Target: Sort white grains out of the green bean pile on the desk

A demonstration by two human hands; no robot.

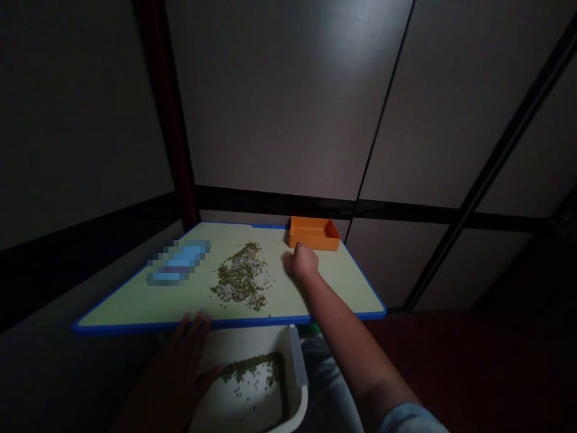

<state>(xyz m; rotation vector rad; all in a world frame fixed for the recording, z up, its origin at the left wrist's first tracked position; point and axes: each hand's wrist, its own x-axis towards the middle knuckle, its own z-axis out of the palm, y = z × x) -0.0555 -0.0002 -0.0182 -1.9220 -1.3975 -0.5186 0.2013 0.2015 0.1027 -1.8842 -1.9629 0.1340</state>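
A loose spread of small green grains (241, 273), with paler bits among them, covers the middle of the small table (351, 288). My right hand (304, 261) is closed just to the right of the grains, in front of the orange box (314, 234). Whatever its fingers may hold is hidden. Low on the left, my left hand (183, 355) has its fingers spread by the table's front edge, beside the white bin (297, 361). Green grains lie along the bin's far and right inner sides. I cannot tell whether my left hand touches the bin.
A blurred-out blue flat object (180, 263) lies on the left part of the table. Pale panels (288, 108) rise behind the table, and a dark red post (164, 108) stands at the back left. My legs (329, 385) are under the table's front edge.
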